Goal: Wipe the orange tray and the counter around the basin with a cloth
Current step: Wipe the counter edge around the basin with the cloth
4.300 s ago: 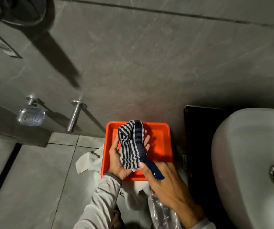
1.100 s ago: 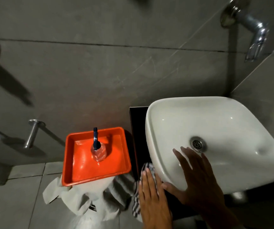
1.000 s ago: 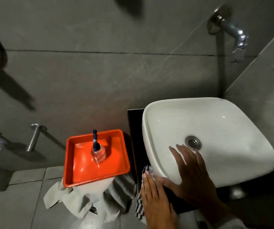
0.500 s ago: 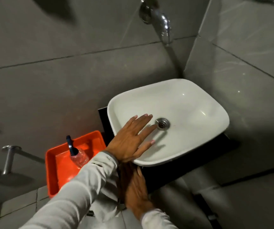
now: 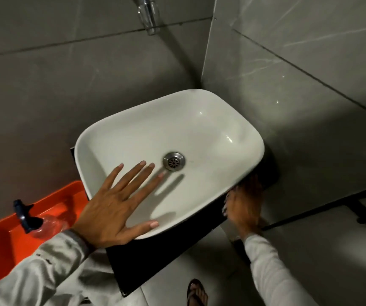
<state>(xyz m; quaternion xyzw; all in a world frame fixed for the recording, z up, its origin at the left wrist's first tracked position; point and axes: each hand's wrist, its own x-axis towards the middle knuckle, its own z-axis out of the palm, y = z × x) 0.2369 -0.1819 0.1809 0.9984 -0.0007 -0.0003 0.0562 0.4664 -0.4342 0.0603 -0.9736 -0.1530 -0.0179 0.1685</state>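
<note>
At the far left, the orange tray (image 5: 5, 244) sat low beside the counter, partly cut off by the frame edge and by a pale sleeve (image 5: 36, 277). A clear spray bottle (image 5: 43, 225) with a dark blue nozzle (image 5: 22, 216) lay in the tray, its nozzle pointing toward the far wall.

Just right of the tray, the left hand (image 5: 111, 208) lay flat with its fingers spread wide, holding nothing. Its palm rested over the near left rim of the white basin (image 5: 210, 133), and the fingertips reached into the bowl, stopping just short of the metal drain (image 5: 174, 161). The hand cast a soft shadow on the bowl beneath it.

The basin stood on a black counter (image 5: 155, 259), which showed as a dark strip along the near edge and as a thin sliver at the far left corner. A chrome tap (image 5: 148, 16) came out of the grey tiled wall (image 5: 45, 96) above the basin.

Further right, the right hand (image 5: 245, 206) pressed down on the counter at the near right corner of the basin, tucked partly under the rim. It was blurred; a small pale, striped bit of the cloth (image 5: 227, 198) showed at its left edge, but whether the fingers gripped the cloth or only lay flat on it could not be told. Its pale sleeve ran down toward the near right.

Near the bottom, a sandalled foot (image 5: 196, 293) stood on the grey floor tiles (image 5: 310, 235).
</note>
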